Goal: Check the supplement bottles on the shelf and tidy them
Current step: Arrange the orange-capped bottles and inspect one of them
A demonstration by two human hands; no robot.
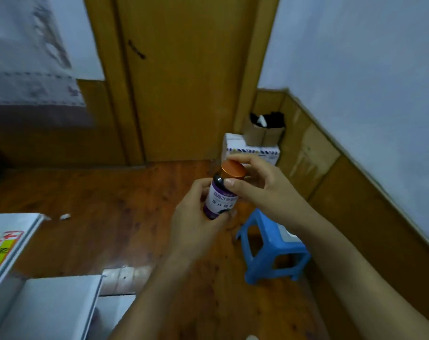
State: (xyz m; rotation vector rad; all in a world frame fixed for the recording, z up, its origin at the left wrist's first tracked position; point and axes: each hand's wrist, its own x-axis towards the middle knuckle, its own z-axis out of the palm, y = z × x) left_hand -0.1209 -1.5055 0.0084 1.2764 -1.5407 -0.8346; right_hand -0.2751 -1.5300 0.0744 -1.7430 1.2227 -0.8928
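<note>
A small dark bottle [220, 195] is held up in mid-air in front of the person, above the floor and well away from any shelf. It tilts a little to the right at the top. It has a white and purple label [219, 200] with printed characters and an orange cap [233, 169] sitting on its neck.

The left hand [196, 217] grips the lower half of the bottle from the left, its fingers curled round the body and partly covering the label. The right hand [260, 187] comes in from the right and pinches the cap: the forefinger curves over the cap's far edge and the thumb presses just below its near rim. The other fingers are loosely bent behind it. Whether the cap is tight or loosened cannot be told.

Below the hands and just to the right stands a blue plastic stool [272, 251] on the brown wooden floor [110, 217]. Beyond the bottle, in the corner, a white box [255, 150] with a blue patterned band lies on the floor. An open cardboard box [262, 134] holding something black sits on top of it. A wooden door [189, 77] stands closed behind, with pale wall [355, 69] and wood panelling [343, 187] running along the right.

At the lower left are white cartons [49, 307], one with a red and yellow sticker [2, 249]. A blurred patterned cloth [24, 57] hangs at the upper left.
</note>
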